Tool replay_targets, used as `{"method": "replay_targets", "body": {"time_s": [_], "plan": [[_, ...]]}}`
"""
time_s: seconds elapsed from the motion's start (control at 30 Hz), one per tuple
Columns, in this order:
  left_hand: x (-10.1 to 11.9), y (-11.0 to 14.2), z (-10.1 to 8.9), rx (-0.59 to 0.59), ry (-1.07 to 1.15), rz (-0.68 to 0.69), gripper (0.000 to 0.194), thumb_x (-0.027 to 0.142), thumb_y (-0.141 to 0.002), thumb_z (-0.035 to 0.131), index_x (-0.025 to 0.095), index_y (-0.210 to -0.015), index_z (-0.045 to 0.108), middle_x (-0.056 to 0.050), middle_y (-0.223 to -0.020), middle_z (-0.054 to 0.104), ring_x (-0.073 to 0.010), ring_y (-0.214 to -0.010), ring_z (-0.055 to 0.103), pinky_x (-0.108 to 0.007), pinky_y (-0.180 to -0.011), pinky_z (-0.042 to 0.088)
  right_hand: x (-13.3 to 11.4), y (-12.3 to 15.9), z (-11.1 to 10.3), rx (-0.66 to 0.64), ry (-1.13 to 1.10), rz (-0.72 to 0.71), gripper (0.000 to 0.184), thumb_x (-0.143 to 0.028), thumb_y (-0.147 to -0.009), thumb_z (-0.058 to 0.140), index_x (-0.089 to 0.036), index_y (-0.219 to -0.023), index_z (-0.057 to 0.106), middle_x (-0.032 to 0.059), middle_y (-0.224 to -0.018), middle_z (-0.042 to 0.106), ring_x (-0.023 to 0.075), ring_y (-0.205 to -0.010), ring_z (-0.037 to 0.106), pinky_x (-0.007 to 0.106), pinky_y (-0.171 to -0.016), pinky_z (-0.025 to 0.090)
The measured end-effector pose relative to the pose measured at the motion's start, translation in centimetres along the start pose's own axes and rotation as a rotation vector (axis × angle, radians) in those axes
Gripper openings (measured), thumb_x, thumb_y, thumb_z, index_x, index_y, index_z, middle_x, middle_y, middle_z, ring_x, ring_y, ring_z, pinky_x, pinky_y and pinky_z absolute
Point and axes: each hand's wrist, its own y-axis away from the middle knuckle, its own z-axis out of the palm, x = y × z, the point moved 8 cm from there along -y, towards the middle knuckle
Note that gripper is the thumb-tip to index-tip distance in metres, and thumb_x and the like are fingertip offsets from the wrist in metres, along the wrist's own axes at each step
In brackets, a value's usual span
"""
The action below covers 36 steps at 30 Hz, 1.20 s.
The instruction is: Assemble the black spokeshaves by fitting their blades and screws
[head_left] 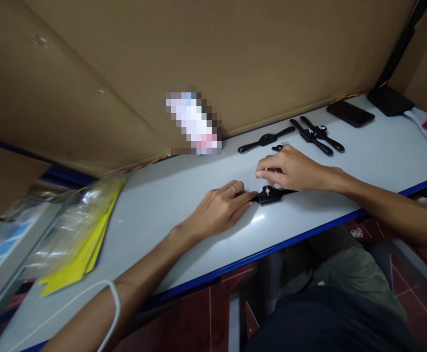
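A black spokeshave (269, 195) lies flat on the white table, with a bright screw on its middle part. My left hand (220, 208), a ring on one finger, is closed on its left handle. Just above the spokeshave's body, my right hand (290, 171) is curled in a pinch. Whatever its fingertips may hold is too small to make out. Behind the right hand lies a small black part with shiny metal pieces (278, 147). Farther back is a black spokeshave body with two handles (267, 140). Two more spokeshaves (310, 134) lie side by side to its right.
A phone (350, 113) and a black box (390, 101) with a white cable sit at the back right. Clear plastic bags (66, 220) and yellow sheets (77, 259) lie at left. A cardboard wall (125, 73) borders the table; a blue edge (235, 261) runs along its front.
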Motion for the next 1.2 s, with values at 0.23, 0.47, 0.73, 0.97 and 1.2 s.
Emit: {"method": "replay_targets", "body": {"time_s": [0.23,0.47,0.73,0.97,1.2], "plan": [[0.0,0.0,0.0,-0.009,0.007,-0.007,0.033,0.029,-0.109,0.040,0.017,-0.126,0.065,-0.005,-0.092,0.060,-0.0158,-0.078,0.061,-0.027,-0.060,0.053,0.7,0.2,0.8,-0.076,0.113,0.050,0.026,-0.025,-0.098,0.050,-0.016,-0.083,0.071,0.0007,-0.071,0.063,0.0123,-0.064,0.045,0.028,-0.065,0.025],[0.1,0.0,0.0,0.002,0.001,0.001,0.032,0.029,-0.108,0.041,0.018,-0.125,0.066,-0.005,-0.092,0.060,-0.0169,-0.082,0.062,-0.026,-0.059,0.053,0.6,0.0,1.2,-0.109,0.015,0.040,0.025,-0.024,-0.097,0.051,-0.015,-0.083,0.071,0.0002,-0.070,0.061,0.0119,-0.066,0.047,0.027,-0.068,0.029],[0.1,-0.1,0.0,-0.009,-0.001,0.008,0.033,0.029,-0.109,0.040,0.018,-0.125,0.066,-0.005,-0.092,0.061,-0.0172,-0.084,0.062,-0.028,-0.061,0.054,0.5,0.0,1.1,-0.110,-0.025,0.029,0.025,-0.022,-0.096,0.052,-0.015,-0.079,0.070,-0.0008,-0.067,0.059,0.0115,-0.066,0.047,0.028,-0.071,0.030],[0.1,0.0,0.0,-0.010,-0.002,-0.001,0.033,0.030,-0.109,0.039,0.018,-0.124,0.066,-0.006,-0.092,0.061,-0.0166,-0.082,0.063,-0.027,-0.062,0.054,0.2,0.0,1.5,-0.122,-0.031,0.003,0.026,-0.024,-0.097,0.051,-0.016,-0.081,0.070,-0.0022,-0.066,0.057,0.0111,-0.063,0.043,0.028,-0.068,0.029],[-0.1,0.0,0.1,-0.013,0.014,-0.015,0.033,0.031,-0.108,0.040,0.019,-0.125,0.066,-0.006,-0.093,0.060,-0.0168,-0.082,0.062,-0.027,-0.060,0.053,0.1,0.0,1.5,-0.125,-0.048,-0.022,0.025,-0.023,-0.097,0.052,-0.016,-0.080,0.070,-0.0038,-0.063,0.053,0.0109,-0.062,0.042,0.028,-0.067,0.028]]}}
